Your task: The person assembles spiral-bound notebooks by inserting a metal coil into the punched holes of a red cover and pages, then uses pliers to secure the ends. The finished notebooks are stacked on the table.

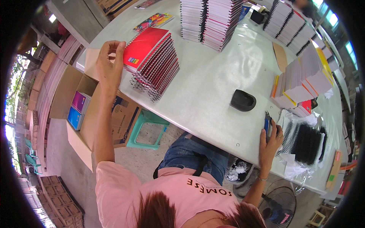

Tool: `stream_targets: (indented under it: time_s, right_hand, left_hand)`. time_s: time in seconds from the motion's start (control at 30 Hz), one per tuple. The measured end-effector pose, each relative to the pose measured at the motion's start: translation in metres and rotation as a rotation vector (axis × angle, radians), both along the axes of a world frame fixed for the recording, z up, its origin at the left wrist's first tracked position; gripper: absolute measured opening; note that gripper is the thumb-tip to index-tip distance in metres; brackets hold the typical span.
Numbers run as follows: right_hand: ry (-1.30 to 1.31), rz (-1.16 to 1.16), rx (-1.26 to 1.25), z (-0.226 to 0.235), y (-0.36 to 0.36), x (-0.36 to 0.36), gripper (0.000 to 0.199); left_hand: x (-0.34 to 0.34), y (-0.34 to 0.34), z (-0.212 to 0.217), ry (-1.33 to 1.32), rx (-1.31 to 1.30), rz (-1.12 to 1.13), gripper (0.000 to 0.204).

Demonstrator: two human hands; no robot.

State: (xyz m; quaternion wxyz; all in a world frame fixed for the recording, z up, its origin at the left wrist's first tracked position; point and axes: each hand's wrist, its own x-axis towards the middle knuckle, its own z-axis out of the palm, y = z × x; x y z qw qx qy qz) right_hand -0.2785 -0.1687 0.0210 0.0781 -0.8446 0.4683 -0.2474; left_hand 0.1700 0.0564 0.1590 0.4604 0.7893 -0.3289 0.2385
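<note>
A stack of red spiral notebooks (146,47) stands at the table's left edge, with wire coils sticking out along its sides. My left hand (109,62) is at the stack's left side, thumb and fingers curled together in a pinch by the top notebook. Whatever sits between those fingertips is too small to make out. At the table's right front edge, my right hand (272,142) wraps round blue-handled pliers (267,121), which lie on the tabletop. A black, rounded, hollow object (243,100) rests just beyond that hand.
Tall notebook stacks (211,22) stand at the back, and stacked books (304,76) at the right. Black coils (308,142) lie on plastic near my right hand. An open cardboard box (81,110) holds notebooks beside a green stool (146,131). A fan (279,207) stands below right.
</note>
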Motion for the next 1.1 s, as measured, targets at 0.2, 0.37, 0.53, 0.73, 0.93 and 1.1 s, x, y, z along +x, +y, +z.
stream_targets:
  time_s: [0.2, 0.37, 0.53, 0.73, 0.93, 1.1]
  right_hand:
    - [-0.018, 0.017, -0.005, 0.003, -0.001, 0.002, 0.045]
    - [-0.173, 0.042, 0.016, 0.004, -0.008, -0.013, 0.045]
    - [-0.196, 0.038, -0.179, 0.029, -0.039, -0.039, 0.037]
    - [-0.55, -0.166, -0.24, 0.083, -0.108, -0.058, 0.034]
    - [-0.674, -0.223, -0.133, 0.11, -0.231, -0.054, 0.048]
    - [0.0, -0.508, -0.017, 0.094, -0.266, -0.055, 0.062]
  left_hand:
    - [0.009, -0.014, -0.028, -0.028, -0.231, -0.174, 0.043]
    - [0.014, -0.026, -0.044, -0.002, -0.379, -0.213, 0.053]
    - [0.015, -0.025, -0.043, -0.07, -0.465, -0.234, 0.049]
    - [0.024, -0.036, -0.06, -0.097, -0.348, -0.224, 0.043]
    - [0.017, -0.003, -0.046, -0.277, -0.297, -0.077, 0.051]
    - [-0.02, 0.015, -0.023, -0.388, -0.369, 0.024, 0.052]
